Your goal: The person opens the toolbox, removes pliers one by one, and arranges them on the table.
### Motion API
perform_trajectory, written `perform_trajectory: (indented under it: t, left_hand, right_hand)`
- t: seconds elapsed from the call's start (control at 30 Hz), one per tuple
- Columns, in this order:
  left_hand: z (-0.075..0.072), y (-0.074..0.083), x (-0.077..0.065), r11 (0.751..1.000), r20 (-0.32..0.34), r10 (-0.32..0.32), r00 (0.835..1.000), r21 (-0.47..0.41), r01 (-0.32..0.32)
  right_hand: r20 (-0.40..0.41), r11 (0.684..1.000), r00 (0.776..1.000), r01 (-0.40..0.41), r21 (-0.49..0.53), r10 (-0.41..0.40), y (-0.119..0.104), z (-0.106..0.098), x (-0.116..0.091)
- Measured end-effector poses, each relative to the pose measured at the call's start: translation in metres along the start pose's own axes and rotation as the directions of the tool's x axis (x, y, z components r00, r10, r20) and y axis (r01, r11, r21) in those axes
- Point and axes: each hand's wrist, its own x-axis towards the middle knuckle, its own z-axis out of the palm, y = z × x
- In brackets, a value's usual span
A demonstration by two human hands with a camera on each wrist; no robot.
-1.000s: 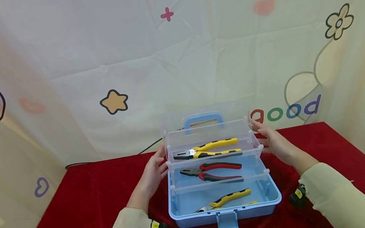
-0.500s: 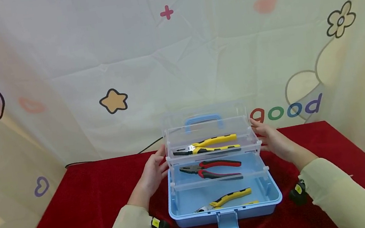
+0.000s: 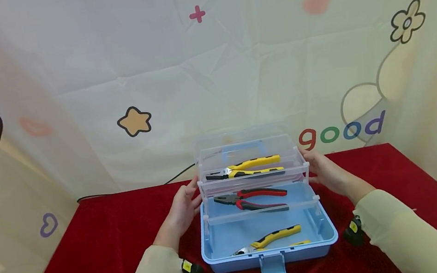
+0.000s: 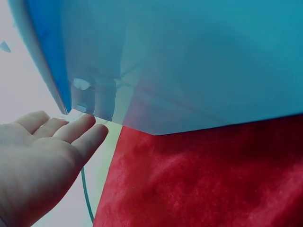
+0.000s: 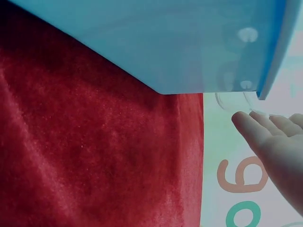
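Observation:
A light blue toolbox [image 3: 214, 264] stands with its lid raised and two clear trays lifted on hinges. In the upper tray [image 3: 217, 185] lie yellow-and-black pliers [image 3: 255, 162]; red-and-black pliers [image 3: 261, 192] are in the lower tray [image 3: 230, 218]. Another yellow-handled pair of pliers [image 3: 276, 236] sits in the base, partly hidden by the front rim. My left hand [image 3: 182, 209] is at the upper tray's left end, fingers extended, as the left wrist view also shows beside the box wall [image 4: 189, 71]. Opposite it, my right hand [image 3: 328, 172] has its fingertips right at the tray's right end.
Behind the trays rises the clear lid [image 3: 243, 134] with a blue handle [image 3: 241, 146]. A front latch [image 3: 272, 266] hangs down over the red cloth [image 3: 132, 242]. A printed curtain [image 3: 171, 96] closes off the back, with a dark cable [image 3: 179, 174] along its foot.
Both clear trays have risen and swung back, carrying their pliers along. The lid has tilted farther back, its handle now flatter. My right hand has shifted slightly left; my left hand barely moved.

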Motion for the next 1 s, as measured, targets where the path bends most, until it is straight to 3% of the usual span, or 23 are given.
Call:
perform_trajectory:
  t: [1.0]
  left_hand:
    - [0.002,-0.012,0.003,0.999,-0.035,-0.028,0.999,0.031,0.029]
  right_hand:
    - [-0.009,0.999,0.999,-0.045,0.016,0.045,0.009,0.008,0.004]
